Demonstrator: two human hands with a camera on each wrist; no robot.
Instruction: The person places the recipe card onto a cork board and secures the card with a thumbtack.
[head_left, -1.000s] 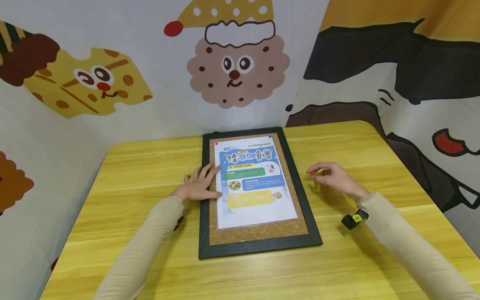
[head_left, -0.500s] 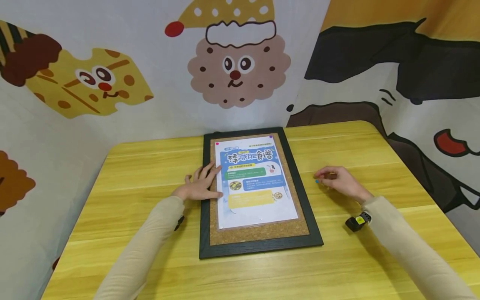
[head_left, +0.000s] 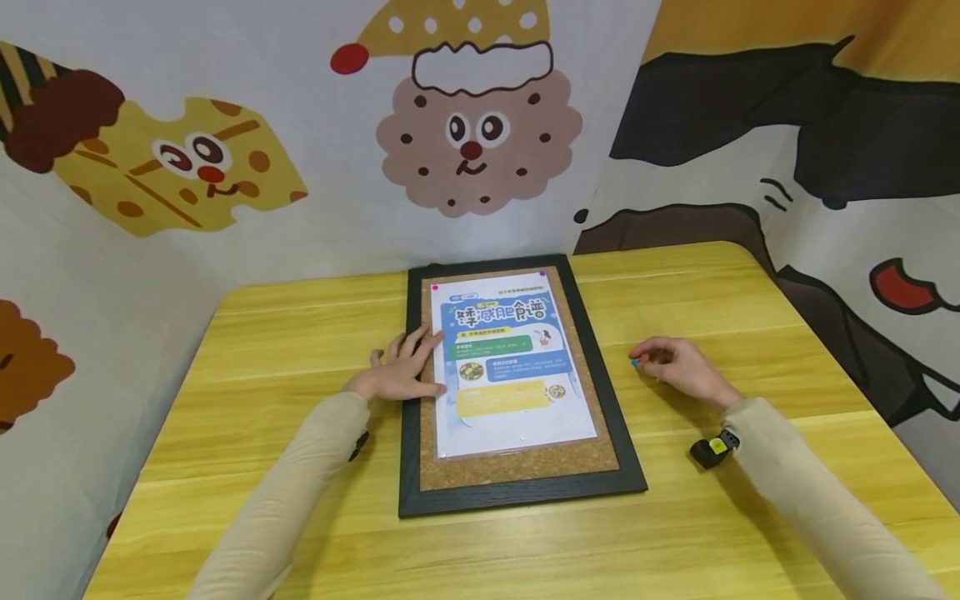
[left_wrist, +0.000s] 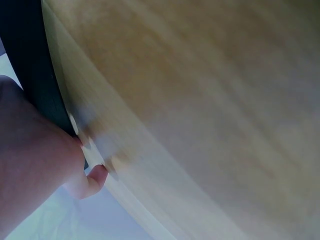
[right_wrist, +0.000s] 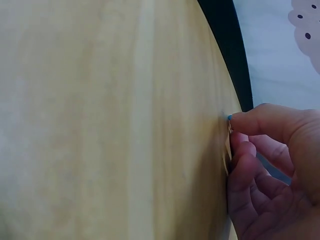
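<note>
A laminated printed sheet [head_left: 517,421] lies on a cork board [head_left: 525,472] with a black frame [head_left: 517,498]. A pink pushpin [head_left: 435,287] and a purple pushpin [head_left: 542,273] sit at its top corners. My left hand [head_left: 397,371] rests with spread fingers across the frame's left side, its fingertips and thumb on the sheet's edge. To the right of the board, just above the table, my right hand [head_left: 686,367] pinches a small blue pushpin [head_left: 634,362]. The right wrist view shows that blue pin [right_wrist: 230,117] at a fingertip, mostly hidden by the fingers.
The yellow wood-grain table [head_left: 300,333] carries the board near its middle. Behind it hangs a cloth backdrop [head_left: 330,225] printed with cartoon food, close to the table's back edge. A black wrist device [head_left: 708,452] is strapped to the right sleeve.
My right hand has shifted slightly right, away from the frame, and the blue pushpin now shows at its fingertips. My left hand and the board have stayed put.
</note>
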